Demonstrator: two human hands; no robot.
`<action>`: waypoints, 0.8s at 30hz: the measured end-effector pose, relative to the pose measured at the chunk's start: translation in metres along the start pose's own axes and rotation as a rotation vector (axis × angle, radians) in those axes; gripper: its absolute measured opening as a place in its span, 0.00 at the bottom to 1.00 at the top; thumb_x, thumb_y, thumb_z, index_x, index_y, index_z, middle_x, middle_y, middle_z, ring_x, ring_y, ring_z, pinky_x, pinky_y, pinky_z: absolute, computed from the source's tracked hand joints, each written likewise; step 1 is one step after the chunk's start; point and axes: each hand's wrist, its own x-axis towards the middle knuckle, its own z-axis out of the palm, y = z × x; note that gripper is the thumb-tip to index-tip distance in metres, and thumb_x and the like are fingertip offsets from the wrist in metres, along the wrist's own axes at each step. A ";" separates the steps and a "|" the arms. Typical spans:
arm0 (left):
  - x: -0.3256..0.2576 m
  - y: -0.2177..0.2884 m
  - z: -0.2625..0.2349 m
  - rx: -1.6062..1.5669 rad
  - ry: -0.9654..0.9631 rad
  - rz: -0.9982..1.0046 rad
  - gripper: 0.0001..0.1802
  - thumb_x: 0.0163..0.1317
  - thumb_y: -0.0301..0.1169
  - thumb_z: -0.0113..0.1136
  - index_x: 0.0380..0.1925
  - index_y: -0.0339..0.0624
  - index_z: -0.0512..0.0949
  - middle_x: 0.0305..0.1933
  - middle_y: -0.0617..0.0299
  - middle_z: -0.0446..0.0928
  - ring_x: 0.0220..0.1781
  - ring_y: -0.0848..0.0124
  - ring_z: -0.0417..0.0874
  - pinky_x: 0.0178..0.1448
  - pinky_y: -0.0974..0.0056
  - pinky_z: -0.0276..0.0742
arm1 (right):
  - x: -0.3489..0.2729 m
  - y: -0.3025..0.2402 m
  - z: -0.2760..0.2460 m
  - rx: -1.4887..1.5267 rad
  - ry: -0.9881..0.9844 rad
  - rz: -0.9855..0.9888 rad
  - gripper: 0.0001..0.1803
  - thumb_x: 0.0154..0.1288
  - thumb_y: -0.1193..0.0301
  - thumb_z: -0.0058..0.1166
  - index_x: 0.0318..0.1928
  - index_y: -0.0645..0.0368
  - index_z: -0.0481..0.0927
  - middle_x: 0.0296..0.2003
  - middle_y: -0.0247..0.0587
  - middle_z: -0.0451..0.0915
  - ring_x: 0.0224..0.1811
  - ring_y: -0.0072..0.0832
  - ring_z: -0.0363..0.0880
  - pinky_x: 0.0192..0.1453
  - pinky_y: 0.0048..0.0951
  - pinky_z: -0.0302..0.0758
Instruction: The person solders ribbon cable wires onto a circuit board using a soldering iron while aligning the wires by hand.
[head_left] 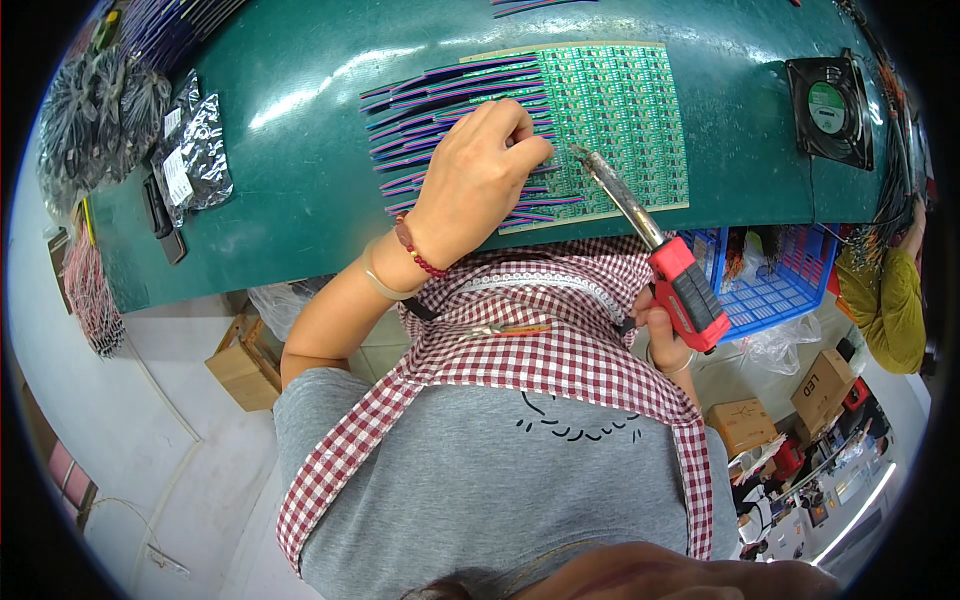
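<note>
A panel of small green circuit boards [625, 120] lies on the green table, with rows of blue, purple and black wires [415, 135] stretching left from its columns. Over the wire ends my left hand [485, 165] is closed in a pinch on a thin wire, mostly hidden by the fingers. My right hand [665, 342] is wrapped round the red and black handle of a soldering iron [683, 290], near the table's front edge. The iron's metal tip points up and left, close to the panel, just right of my left thumb. From this view I cannot tell whether the tip touches it.
A black fan [829, 108] stands at the table's right. Silvery bags [195, 150], a black-handled tool [163, 220] and bagged wire bundles [100, 120] lie at the left. A blue crate [765, 300] sits below the table edge. Another person's sleeve [880, 305] shows at far right.
</note>
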 end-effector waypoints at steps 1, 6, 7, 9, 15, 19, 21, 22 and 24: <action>0.000 0.000 0.000 0.000 0.001 -0.001 0.08 0.49 0.21 0.68 0.31 0.41 0.81 0.33 0.60 0.73 0.33 0.64 0.77 0.37 0.62 0.75 | 0.001 0.000 -0.002 0.008 -0.021 0.019 0.10 0.59 0.67 0.63 0.35 0.62 0.83 0.26 0.39 0.82 0.27 0.30 0.81 0.33 0.30 0.77; 0.000 0.000 -0.002 -0.011 0.002 0.001 0.08 0.49 0.21 0.67 0.31 0.42 0.81 0.33 0.60 0.73 0.34 0.64 0.77 0.37 0.62 0.76 | 0.002 -0.002 -0.001 0.007 -0.039 0.026 0.11 0.61 0.66 0.62 0.36 0.63 0.83 0.26 0.39 0.82 0.27 0.28 0.81 0.32 0.28 0.76; 0.000 0.000 -0.002 -0.010 0.002 0.000 0.08 0.49 0.21 0.67 0.31 0.42 0.81 0.33 0.60 0.73 0.34 0.64 0.77 0.37 0.62 0.76 | 0.001 -0.004 -0.001 -0.003 -0.078 0.036 0.17 0.66 0.60 0.57 0.38 0.65 0.80 0.27 0.39 0.80 0.27 0.25 0.77 0.32 0.26 0.73; -0.001 -0.001 -0.003 0.005 -0.020 0.005 0.08 0.49 0.22 0.68 0.30 0.43 0.81 0.33 0.61 0.73 0.34 0.64 0.76 0.40 0.61 0.73 | 0.003 -0.007 -0.002 -0.013 -0.119 0.047 0.23 0.71 0.54 0.52 0.41 0.67 0.76 0.29 0.39 0.77 0.27 0.22 0.73 0.32 0.24 0.70; -0.001 0.015 -0.013 0.108 0.014 -0.021 0.11 0.49 0.26 0.69 0.33 0.46 0.80 0.36 0.64 0.73 0.40 0.64 0.73 0.43 0.60 0.67 | 0.004 -0.011 0.003 0.116 -0.031 0.060 0.12 0.66 0.66 0.58 0.37 0.64 0.79 0.26 0.36 0.79 0.26 0.23 0.75 0.31 0.26 0.72; -0.004 0.018 -0.003 0.121 -0.116 -0.073 0.09 0.51 0.28 0.69 0.31 0.46 0.78 0.36 0.64 0.73 0.41 0.63 0.73 0.43 0.60 0.67 | 0.004 -0.013 0.003 0.198 -0.012 0.103 0.12 0.68 0.65 0.55 0.38 0.64 0.78 0.27 0.36 0.77 0.28 0.23 0.74 0.33 0.25 0.71; -0.002 0.020 -0.003 0.141 -0.126 -0.088 0.08 0.51 0.28 0.68 0.31 0.46 0.77 0.36 0.63 0.73 0.42 0.63 0.73 0.43 0.60 0.66 | 0.005 -0.013 0.003 0.196 -0.019 0.107 0.13 0.68 0.65 0.55 0.39 0.64 0.77 0.28 0.36 0.77 0.28 0.22 0.74 0.33 0.25 0.71; -0.002 0.022 -0.003 0.158 -0.138 -0.100 0.08 0.52 0.28 0.68 0.30 0.46 0.77 0.36 0.63 0.73 0.42 0.63 0.73 0.44 0.60 0.66 | 0.005 -0.011 0.003 0.163 -0.028 0.079 0.22 0.69 0.59 0.54 0.49 0.66 0.73 0.28 0.40 0.77 0.26 0.22 0.72 0.31 0.24 0.69; -0.001 0.023 -0.004 0.140 -0.103 -0.110 0.08 0.52 0.27 0.67 0.31 0.45 0.77 0.36 0.63 0.73 0.41 0.63 0.75 0.43 0.60 0.68 | 0.003 -0.009 0.001 0.131 -0.033 0.052 0.32 0.70 0.52 0.54 0.60 0.68 0.68 0.28 0.44 0.77 0.23 0.22 0.70 0.28 0.23 0.68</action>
